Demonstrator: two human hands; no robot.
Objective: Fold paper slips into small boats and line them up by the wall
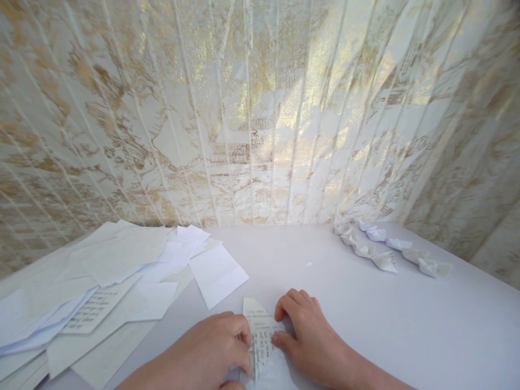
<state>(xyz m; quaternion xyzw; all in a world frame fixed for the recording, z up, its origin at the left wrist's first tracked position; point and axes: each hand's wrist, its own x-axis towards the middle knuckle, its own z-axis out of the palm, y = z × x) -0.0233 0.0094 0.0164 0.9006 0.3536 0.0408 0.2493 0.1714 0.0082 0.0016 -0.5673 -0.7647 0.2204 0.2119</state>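
Note:
Between my hands lies a folded sheet of paper (262,333) with printed and handwritten lines, its pointed top away from me and its near end cut off by the frame. My left hand (223,344) is at its left edge, fingers curled down on the paper and thumb partly hidden. On the right edge rests my right hand (306,330), its thumb and bent index finger closed on the paper.
Loose paper sheets (122,254) lie in a spread pile at the left, with a white square sheet (219,276) beside them. Two rows of small folded paper pieces (365,249) stand at the back right. A tiny paper scrap (309,264) lies mid-table. A patterned curtain (252,108) hangs behind.

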